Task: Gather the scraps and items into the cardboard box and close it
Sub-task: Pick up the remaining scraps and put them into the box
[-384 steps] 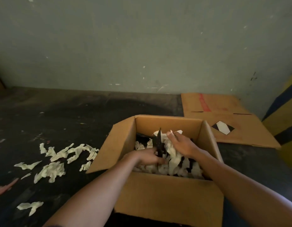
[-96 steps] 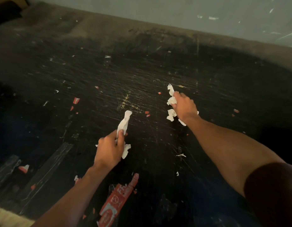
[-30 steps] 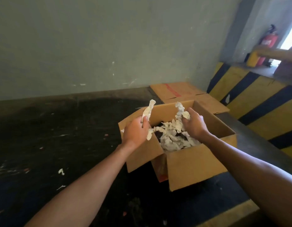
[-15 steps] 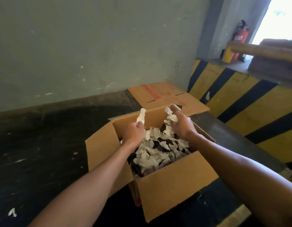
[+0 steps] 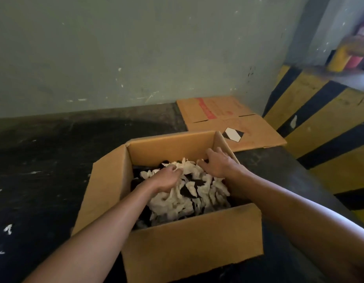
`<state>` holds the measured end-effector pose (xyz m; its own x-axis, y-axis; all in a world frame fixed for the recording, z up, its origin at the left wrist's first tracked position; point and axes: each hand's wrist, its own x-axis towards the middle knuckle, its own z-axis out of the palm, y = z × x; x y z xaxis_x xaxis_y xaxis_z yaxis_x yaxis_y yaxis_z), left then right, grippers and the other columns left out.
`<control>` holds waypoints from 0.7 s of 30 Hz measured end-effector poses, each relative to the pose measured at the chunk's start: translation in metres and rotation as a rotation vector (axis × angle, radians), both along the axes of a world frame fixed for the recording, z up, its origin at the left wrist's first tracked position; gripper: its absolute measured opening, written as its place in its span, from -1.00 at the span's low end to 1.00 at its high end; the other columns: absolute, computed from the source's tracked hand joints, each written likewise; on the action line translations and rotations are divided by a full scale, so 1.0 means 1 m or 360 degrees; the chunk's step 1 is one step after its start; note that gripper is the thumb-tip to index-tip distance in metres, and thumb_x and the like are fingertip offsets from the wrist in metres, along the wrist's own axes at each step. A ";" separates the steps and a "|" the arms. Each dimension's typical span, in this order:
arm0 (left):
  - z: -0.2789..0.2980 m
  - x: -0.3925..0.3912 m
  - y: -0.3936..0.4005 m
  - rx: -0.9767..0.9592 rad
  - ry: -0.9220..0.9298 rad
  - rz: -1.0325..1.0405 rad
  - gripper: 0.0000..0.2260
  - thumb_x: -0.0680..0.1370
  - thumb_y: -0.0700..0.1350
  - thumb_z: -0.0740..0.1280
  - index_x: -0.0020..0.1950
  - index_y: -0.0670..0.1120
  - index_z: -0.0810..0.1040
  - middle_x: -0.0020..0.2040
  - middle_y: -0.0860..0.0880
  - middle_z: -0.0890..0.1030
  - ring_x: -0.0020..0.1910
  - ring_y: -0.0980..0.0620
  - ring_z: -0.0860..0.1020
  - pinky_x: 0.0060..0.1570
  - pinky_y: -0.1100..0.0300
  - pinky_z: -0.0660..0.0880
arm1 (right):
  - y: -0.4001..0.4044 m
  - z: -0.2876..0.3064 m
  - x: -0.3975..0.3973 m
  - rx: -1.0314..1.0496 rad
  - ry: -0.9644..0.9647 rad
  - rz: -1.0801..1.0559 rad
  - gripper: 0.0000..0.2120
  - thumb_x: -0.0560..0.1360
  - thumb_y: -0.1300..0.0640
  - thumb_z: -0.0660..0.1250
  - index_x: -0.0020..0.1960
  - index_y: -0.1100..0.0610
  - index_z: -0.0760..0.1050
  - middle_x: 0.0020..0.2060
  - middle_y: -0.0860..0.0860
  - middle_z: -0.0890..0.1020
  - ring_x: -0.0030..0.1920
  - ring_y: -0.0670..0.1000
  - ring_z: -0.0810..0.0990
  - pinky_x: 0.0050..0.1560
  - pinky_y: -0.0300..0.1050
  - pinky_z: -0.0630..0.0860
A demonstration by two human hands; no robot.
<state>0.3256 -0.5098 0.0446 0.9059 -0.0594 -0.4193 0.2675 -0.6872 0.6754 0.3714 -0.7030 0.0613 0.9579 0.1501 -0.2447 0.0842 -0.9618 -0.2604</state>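
Observation:
An open cardboard box (image 5: 193, 237) stands on the dark floor in front of me, its flaps standing up. White paper scraps (image 5: 177, 203) mixed with dark pieces fill it. Both my hands are down inside the box on top of the pile. My left hand (image 5: 166, 178) has its fingers curled around a bunch of scraps near the middle. My right hand (image 5: 217, 164) lies palm down with fingers spread on the scraps by the far right corner, holding nothing.
A flattened cardboard sheet (image 5: 254, 129) with a red stripe lies behind the box against the grey wall. A yellow and black striped barrier (image 5: 320, 119) rises on the right. A few small white scraps (image 5: 7, 228) lie on the floor at the left.
Both hands have dropped from above the box down onto the pile. The scraps held up in my right hand have been let go. The view has swung left and nearer to the box.

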 end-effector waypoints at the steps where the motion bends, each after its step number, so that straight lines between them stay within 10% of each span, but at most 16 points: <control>1: -0.001 -0.002 -0.005 -0.0017 -0.0004 0.0028 -0.45 0.63 0.14 0.11 0.57 -0.04 0.18 0.51 -0.07 0.32 0.38 -0.06 0.39 0.32 0.07 0.35 | -0.002 -0.004 0.001 -0.0003 0.0031 0.0047 -0.44 0.59 -0.21 0.13 0.46 0.10 0.25 0.46 0.21 0.26 0.40 0.32 0.32 0.32 0.28 0.38; 7: -0.014 -0.027 -0.035 0.0351 0.0280 -0.0455 -0.44 0.64 -0.03 0.16 0.61 0.00 0.03 0.60 -0.04 0.07 0.56 -0.11 0.13 0.49 0.04 0.14 | -0.012 -0.052 -0.009 -0.0356 0.0730 0.0502 -0.38 0.65 0.06 0.10 0.60 0.13 -0.11 0.57 0.18 0.10 0.54 0.20 0.11 0.47 0.11 0.14; 15: -0.010 -0.040 -0.037 0.0533 0.0135 -0.0433 -0.47 0.64 -0.13 0.14 0.61 0.03 0.10 0.59 -0.07 0.18 0.52 -0.11 0.24 0.38 0.09 0.28 | -0.013 -0.032 0.014 -0.0142 0.0411 0.0549 -0.65 0.59 -0.02 0.17 0.29 0.11 0.46 0.23 0.12 0.57 0.10 0.10 0.58 0.14 0.06 0.52; 21: -0.003 -0.053 -0.030 0.0543 0.0033 -0.0315 -0.52 0.67 -0.05 0.11 0.58 -0.10 0.13 0.56 -0.13 0.24 0.49 -0.10 0.27 0.38 0.09 0.28 | -0.014 -0.029 -0.034 -0.0171 0.0546 0.0888 -0.33 0.64 -0.10 0.10 0.58 -0.13 -0.26 0.59 0.03 -0.22 0.57 0.18 -0.04 0.52 0.20 0.04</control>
<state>0.2724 -0.5396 0.0413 0.8821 -0.0859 -0.4632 0.1186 -0.9110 0.3949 0.3378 -0.7175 0.0326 0.6086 0.5587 -0.5635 0.5063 -0.8202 -0.2663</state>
